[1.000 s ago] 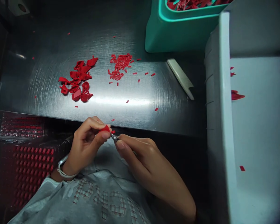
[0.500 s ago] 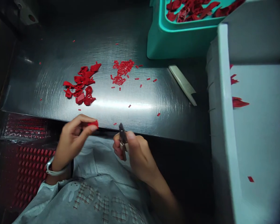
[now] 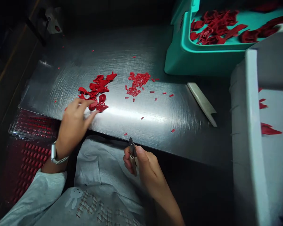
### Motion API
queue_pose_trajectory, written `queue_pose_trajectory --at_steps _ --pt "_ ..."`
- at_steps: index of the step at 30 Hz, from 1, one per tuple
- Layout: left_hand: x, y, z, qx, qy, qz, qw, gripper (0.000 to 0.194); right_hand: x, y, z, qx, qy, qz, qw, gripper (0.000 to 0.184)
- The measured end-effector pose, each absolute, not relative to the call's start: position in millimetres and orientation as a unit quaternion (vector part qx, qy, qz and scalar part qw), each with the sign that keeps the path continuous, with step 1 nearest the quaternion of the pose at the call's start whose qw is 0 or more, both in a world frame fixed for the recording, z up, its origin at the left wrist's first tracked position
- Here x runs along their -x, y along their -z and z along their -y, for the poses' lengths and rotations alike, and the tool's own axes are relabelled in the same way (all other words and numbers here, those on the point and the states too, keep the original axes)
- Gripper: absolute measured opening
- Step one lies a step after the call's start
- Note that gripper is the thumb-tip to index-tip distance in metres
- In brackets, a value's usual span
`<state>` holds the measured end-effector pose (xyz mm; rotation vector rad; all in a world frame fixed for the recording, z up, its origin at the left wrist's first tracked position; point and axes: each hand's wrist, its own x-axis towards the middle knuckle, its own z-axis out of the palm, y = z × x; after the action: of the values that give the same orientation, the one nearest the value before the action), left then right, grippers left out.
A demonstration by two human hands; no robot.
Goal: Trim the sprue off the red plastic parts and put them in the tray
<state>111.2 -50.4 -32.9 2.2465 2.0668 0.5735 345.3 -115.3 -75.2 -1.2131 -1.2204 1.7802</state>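
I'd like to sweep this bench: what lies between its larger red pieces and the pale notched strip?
In the head view, from the larger pieces: a heap of small red chips, then loose chips towards the strip.

Two hands [image 3: 73,122] [image 3: 148,168], one small tool [image 3: 132,150], one teal bin [image 3: 202,62], one pale bin [image 3: 256,141], one notched strip [image 3: 201,102], one red heap [image 3: 102,83], one cluster of uncountable red chips [image 3: 141,79].
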Motion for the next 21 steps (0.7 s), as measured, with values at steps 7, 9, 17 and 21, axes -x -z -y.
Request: queue_pose_trajectory --at_steps 7,9,17,21 --pt "-130 46 39 -0.754 -0.192 -0.621 0.091 0.015 -347 69 113 0.462 -0.665 0.485 0.33 0.062" --pt "-127 39 43 -0.747 -0.236 -0.592 0.19 0.015 -349 67 112 0.465 -0.661 0.483 0.338 0.062" --pt "-146 33 69 -0.498 -0.368 -0.486 0.616 0.042 -352 53 105 0.396 -0.719 0.463 0.334 0.063" --pt "-157 43 74 -0.448 -0.386 -0.47 0.655 0.041 -350 47 106 0.356 -0.757 0.445 0.319 0.061"
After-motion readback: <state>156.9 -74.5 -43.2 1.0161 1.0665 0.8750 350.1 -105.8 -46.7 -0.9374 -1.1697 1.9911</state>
